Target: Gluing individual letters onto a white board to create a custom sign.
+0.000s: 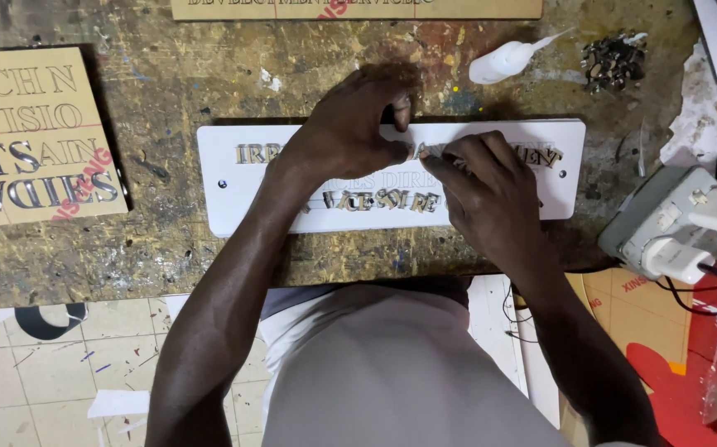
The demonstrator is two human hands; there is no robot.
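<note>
A long white sign plate lies flat on the worn workbench, with small metallic cut-out letters set on it in rows. My left hand rests on the plate's middle, its fingers pressing down near the upper row of letters. My right hand sits just to the right, thumb and forefinger pinched on a small letter piece at that same row. Both hands meet near the plate's centre and hide part of the lettering.
A white glue bottle lies beyond the plate, beside a pile of small metal pieces. A tan lettered board sits at the left, another board at the far edge. A white power strip with plugs is at the right.
</note>
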